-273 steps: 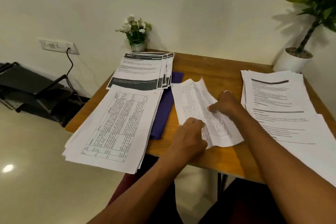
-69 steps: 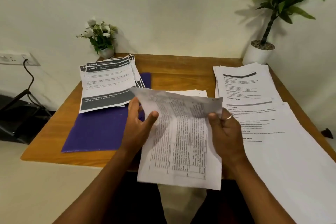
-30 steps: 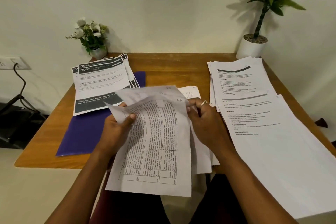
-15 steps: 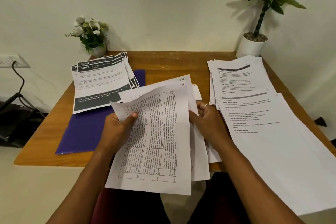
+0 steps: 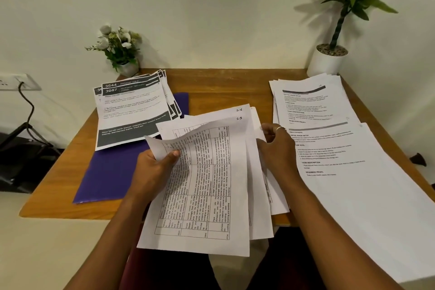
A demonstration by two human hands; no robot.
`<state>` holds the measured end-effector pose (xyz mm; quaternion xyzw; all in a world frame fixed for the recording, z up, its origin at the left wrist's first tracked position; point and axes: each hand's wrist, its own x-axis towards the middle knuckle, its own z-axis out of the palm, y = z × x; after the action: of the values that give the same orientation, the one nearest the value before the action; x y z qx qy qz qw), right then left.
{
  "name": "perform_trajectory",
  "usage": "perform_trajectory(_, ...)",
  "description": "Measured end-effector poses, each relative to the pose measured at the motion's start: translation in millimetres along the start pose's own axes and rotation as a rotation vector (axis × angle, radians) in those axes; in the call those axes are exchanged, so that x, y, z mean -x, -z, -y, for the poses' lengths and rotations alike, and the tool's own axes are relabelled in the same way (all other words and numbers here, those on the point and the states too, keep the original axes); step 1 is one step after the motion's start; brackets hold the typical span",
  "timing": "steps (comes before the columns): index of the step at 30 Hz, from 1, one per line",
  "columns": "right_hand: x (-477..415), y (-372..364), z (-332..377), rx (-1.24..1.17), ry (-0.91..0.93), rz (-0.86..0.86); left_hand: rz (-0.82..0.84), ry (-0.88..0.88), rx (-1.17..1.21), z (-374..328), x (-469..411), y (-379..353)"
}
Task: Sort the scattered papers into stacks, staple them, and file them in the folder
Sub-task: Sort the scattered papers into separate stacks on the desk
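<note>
Head: white grid-printed sheets [image 5: 211, 183] fanned over wooden table's [image 5: 223, 87] near edge, to sort.
Left hand [image 5: 156, 172]: pinches top corner.
Right hand [image 5: 277, 150]: grips fan's edge.

Folder [image 5: 110, 172] left, under paper stack [image 5: 131, 113]

table sheets [image 5: 211, 183] lifted off folder [image 5: 106, 172], fanned wider

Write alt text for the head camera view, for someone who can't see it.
The left hand and right hand hold fanned table-printed sheets over the near edge of the wooden table. A purple folder lies left, partly under dark-banded papers; white text pages cover the right side.
</note>
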<state>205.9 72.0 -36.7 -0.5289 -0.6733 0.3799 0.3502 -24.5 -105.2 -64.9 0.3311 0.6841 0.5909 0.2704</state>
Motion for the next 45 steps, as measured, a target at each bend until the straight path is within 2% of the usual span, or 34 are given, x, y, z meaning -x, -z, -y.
perform_trajectory(7,0.3,-0.6,-0.9,0.061,0.09,-0.058,0.015,-0.039,0.001,-1.8,1.0,-1.1)
perform_trajectory(11,-3.5,-1.1,-0.1,-0.013,0.031,0.117,0.017,-0.03,0.007,1.7,0.5,-0.6)
perform_trajectory(14,-8.7,0.7,-0.8,0.095,0.003,0.165,0.023,-0.035,0.014,3.7,0.3,-1.0)
perform_trajectory(19,-22.8,15.6,8.2,-0.011,-0.031,0.013,0.011,-0.043,0.016,-1.1,-1.5,0.5)
perform_trajectory(28,-29.4,106.7,75.8,-0.133,0.278,-0.445,0.011,-0.01,0.08,-3.4,-0.3,12.8)
perform_trajectory(33,-35.3,126.3,89.4,-0.215,0.351,-0.492,0.045,-0.026,0.153,-4.5,0.2,13.3)
perform_trajectory(38,-38.9,102.8,67.3,-0.237,0.29,-0.399,0.06,-0.034,0.165,-3.8,1.1,14.0)
perform_trajectory(41,-36.6,95.8,61.7,-0.303,0.261,-0.432,0.061,-0.039,0.159,-2.8,1.4,14.2)
perform_trajectory(45,-31.3,102.0,73.1,-0.334,0.314,-0.517,0.054,-0.045,0.167,-0.6,0.4,13.9)
